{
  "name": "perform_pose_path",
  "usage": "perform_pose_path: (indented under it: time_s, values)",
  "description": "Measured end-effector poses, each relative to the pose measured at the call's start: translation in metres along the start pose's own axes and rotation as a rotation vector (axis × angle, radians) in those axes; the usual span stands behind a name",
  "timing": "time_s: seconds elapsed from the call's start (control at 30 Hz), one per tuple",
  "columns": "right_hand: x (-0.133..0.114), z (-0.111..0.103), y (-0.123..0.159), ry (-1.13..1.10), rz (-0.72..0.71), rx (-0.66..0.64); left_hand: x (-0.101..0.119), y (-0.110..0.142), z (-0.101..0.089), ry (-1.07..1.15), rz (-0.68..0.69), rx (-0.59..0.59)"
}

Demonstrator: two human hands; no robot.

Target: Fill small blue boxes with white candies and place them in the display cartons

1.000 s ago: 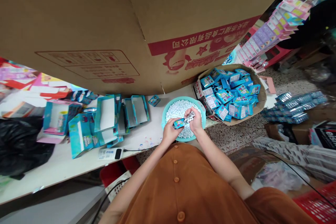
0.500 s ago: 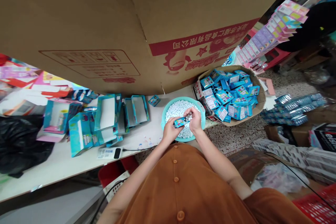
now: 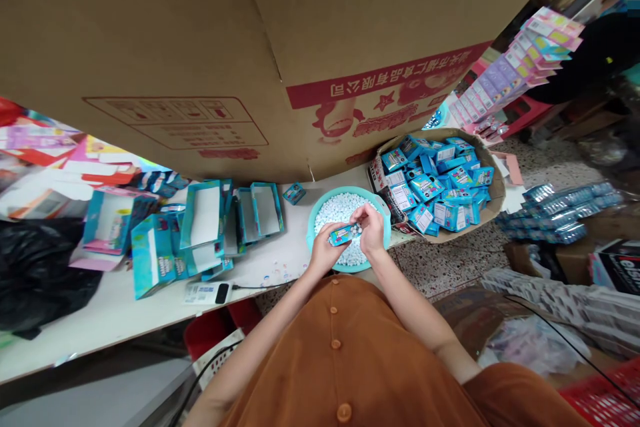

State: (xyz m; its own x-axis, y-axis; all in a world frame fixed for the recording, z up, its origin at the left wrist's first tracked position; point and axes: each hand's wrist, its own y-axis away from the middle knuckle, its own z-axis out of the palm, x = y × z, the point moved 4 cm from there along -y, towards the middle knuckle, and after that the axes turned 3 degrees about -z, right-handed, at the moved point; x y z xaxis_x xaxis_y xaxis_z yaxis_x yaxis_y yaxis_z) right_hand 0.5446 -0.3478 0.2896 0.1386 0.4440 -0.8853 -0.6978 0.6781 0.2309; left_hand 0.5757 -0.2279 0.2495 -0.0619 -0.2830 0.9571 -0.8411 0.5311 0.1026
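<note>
My left hand (image 3: pixel 325 255) is wrapped round a small blue printed box (image 3: pixel 341 235), held tilted over a turquoise basin (image 3: pixel 311 230). White pellets (image 3: pixel 342 204), like small candies, fill the basin. At the right end of that box, my right hand (image 3: pixel 371 232) is curled, thumb and fingertips drawn together close to the box's end. What the right fingers hold, if anything, is too small to make out. Another small blue box (image 3: pixel 294 193) lies on the table left of the basin.
Right of the basin stands a carton (image 3: pixel 493 210) heaped with similar blue boxes (image 3: pixel 425 187). Larger blue display boxes (image 3: pixel 203 213) stand on the table (image 3: pixel 295 247) to the left, near a black device (image 3: pixel 223 293) with a cable. A big cardboard box (image 3: pixel 200 47) rises behind.
The small blue box has turned slightly in my left hand, showing more of its printed face. My right hand stays curled at its end, almost unmoved.
</note>
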Motion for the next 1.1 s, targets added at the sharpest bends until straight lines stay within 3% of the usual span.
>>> perform_pose_path:
  time_s: [0.13, 0.37, 0.6, 0.8, 0.93, 1.1]
  values:
    - [-0.012, -0.001, 0.001, -0.043, -0.071, 0.022, 0.006, -0.002, 0.002, 0.024, 0.05, -0.029]
    - [-0.008, -0.002, -0.003, -0.063, -0.036, -0.022, -0.012, -0.005, 0.009, 0.116, -0.025, -0.054]
    - [-0.016, -0.001, 0.003, -0.034, -0.088, -0.063, 0.002, -0.012, 0.007, 0.109, 0.095, -0.064]
    - [-0.007, -0.008, -0.002, -0.025, -0.089, -0.021, -0.006, -0.019, 0.01, 0.1, 0.062, -0.123]
    - [-0.003, -0.01, -0.006, -0.061, -0.033, 0.014, -0.013, -0.016, 0.011, 0.097, -0.031, -0.088]
    - [-0.02, -0.005, -0.001, -0.181, -0.037, 0.021, 0.007, -0.005, -0.002, 0.022, 0.064, -0.084]
